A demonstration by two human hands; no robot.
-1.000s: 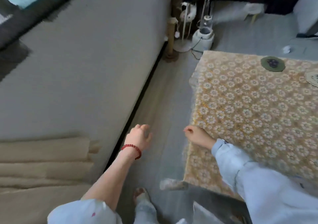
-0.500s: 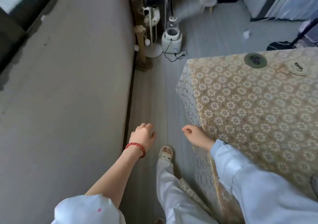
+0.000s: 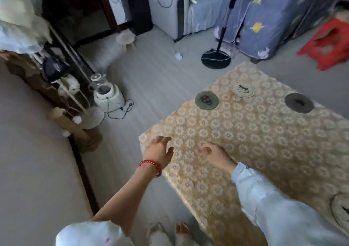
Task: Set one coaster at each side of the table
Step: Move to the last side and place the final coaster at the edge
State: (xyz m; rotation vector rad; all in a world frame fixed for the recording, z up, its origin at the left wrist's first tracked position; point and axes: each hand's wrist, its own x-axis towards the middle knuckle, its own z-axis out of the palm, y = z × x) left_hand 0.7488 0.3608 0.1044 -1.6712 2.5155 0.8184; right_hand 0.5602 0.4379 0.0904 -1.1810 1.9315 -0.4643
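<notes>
A table (image 3: 245,142) under a gold floral lace cloth fills the right half of the view. On its far part lie a green round coaster (image 3: 206,100), a cream coaster with dark marks (image 3: 243,90) and a dark grey coaster (image 3: 299,102). Another pale coaster (image 3: 340,210) shows at the right edge, partly cut off. My left hand (image 3: 159,152), with a red bead bracelet, hovers over the table's near-left corner, fingers spread and holding nothing. My right hand (image 3: 214,154) hangs just over the cloth beside it, fingers loosely curled, holding nothing.
A pale wall runs along the left. On the floor stand a white appliance with a cable (image 3: 108,96), a cat post (image 3: 69,123), a black stand base (image 3: 216,58), a red stool (image 3: 328,43) and a grey sofa (image 3: 175,4).
The view has swung right and up, bringing more of the table and room into sight. Both hands moved from beside the table's edge to over its near-left corner. My left fingers have spread.
</notes>
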